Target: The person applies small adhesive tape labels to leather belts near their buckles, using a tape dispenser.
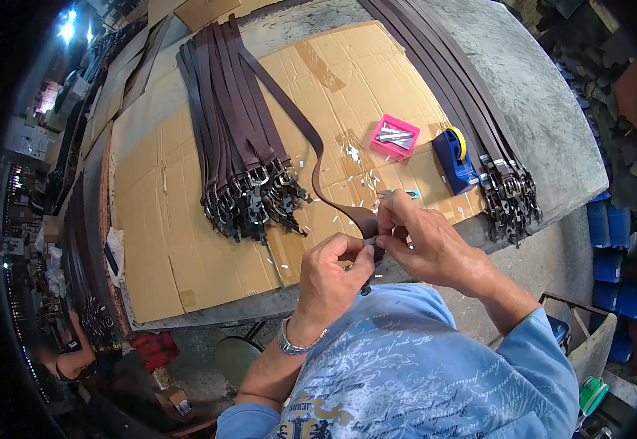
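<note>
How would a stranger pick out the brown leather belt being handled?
Start at the tan cardboard sheet. Right of the buckled brown belt bundle, one loose brown leather belt snakes alone toward the near edge. Only its near end is pinched between left hand and right hand.

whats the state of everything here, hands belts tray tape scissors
left hand: pinched shut on brown belt end
right hand: pinched shut on the same end
brown belt: near end lifted, rest trailing over cardboard
left belt pile: flat, buckles toward the person
right belt pile: flat, buckles toward the person
pink tray: holds metal pieces
tape dispenser: upright, roll loaded
scissors: flat, partly hidden, open or shut unclear
</note>
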`<move>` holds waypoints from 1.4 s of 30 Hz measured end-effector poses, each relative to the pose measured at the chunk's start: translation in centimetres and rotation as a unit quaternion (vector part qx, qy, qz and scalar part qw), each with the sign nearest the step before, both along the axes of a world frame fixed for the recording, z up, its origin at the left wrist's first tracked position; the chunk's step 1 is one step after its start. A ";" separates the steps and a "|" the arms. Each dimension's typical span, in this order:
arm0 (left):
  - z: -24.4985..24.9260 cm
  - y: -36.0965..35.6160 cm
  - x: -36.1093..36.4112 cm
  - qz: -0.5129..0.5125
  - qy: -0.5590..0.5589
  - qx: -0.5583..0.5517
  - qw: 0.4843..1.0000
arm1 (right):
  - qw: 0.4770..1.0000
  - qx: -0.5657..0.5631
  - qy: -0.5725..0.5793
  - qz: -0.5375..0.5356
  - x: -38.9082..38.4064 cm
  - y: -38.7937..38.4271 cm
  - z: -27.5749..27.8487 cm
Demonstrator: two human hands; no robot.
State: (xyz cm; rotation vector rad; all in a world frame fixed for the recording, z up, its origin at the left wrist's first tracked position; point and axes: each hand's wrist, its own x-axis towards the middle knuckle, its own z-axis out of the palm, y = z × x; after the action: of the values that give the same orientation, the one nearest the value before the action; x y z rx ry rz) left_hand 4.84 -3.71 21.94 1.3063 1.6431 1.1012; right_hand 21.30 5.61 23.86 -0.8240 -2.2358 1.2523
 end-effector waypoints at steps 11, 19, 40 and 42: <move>-0.3 0.0 0.1 -0.030 0.030 0.027 0.999 | 0.998 0.031 -0.046 -0.009 0.0 -0.1 -0.2; -0.5 -0.4 -0.2 -0.011 -0.107 -0.031 0.994 | 0.991 -0.029 -0.124 -0.043 1.5 0.6 0.7; -1.2 -0.8 -0.3 0.024 -0.116 -0.032 0.992 | 0.973 -0.191 0.050 -0.121 1.0 -2.8 -2.4; -1.1 -0.8 -0.1 0.026 -0.106 -0.032 0.994 | 0.975 -0.179 0.047 -0.123 1.0 -2.9 -2.1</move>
State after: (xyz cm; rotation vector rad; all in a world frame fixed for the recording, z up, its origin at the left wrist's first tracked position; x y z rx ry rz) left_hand 4.69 -4.53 20.88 1.0728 1.5470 1.1667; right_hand 22.32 2.76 21.72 -1.1087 -1.7932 1.5555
